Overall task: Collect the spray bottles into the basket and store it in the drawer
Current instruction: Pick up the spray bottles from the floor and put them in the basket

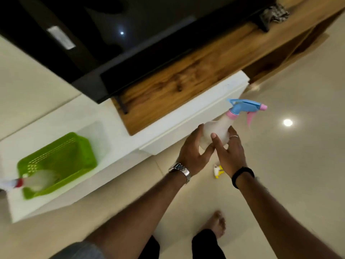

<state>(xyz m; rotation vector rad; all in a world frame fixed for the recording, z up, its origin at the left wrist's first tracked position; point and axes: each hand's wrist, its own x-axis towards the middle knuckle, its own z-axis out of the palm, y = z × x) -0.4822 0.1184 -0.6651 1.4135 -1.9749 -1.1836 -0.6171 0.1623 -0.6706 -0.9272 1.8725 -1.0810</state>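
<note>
Both my hands hold a white spray bottle [217, 128] with a blue and pink trigger head, raised in front of the white drawer front [196, 116]. My left hand [193, 154] cups its left side and my right hand [230, 152] grips its right side. A green plastic basket [61, 159] stands on the white ledge at the left. In it lies a white spray bottle with a red collar [37, 179], its head poking over the near rim. A small yellow and white spray head [218, 171] shows on the floor under my right hand.
A wooden top [186, 75] runs above the white drawer unit, with a black TV screen [112, 34] behind it. A checked cloth [274, 14] lies at the far right of the wood. My bare foot [219, 223] stands on the glossy cream floor.
</note>
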